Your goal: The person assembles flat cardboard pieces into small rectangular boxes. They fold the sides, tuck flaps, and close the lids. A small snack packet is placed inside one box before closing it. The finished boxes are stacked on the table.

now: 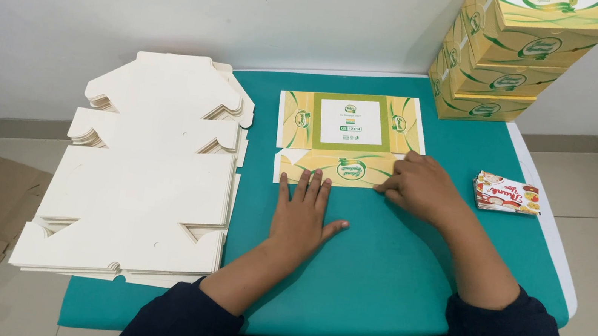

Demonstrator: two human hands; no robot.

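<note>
The flat yellow-green carton (348, 138) lies at the centre top of the frame on the green desk (377, 276). The left hand (300, 217) presses flat, fingers spread, on its lower edge; the right hand (418, 186) curls, pinching the lower flap. At the left lies one stack of white blanks (146, 172). At the upper right stand three finished boxes (514, 54). At the right lies one small pile of cards (506, 193).

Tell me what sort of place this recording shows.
Probably a small box-folding workstation for packaging, possibly home-run. A stack of flat white box blanks lies on the teal table, finished yellow-green boxes are piled against the wall, and both hands press a printed blank.
</note>
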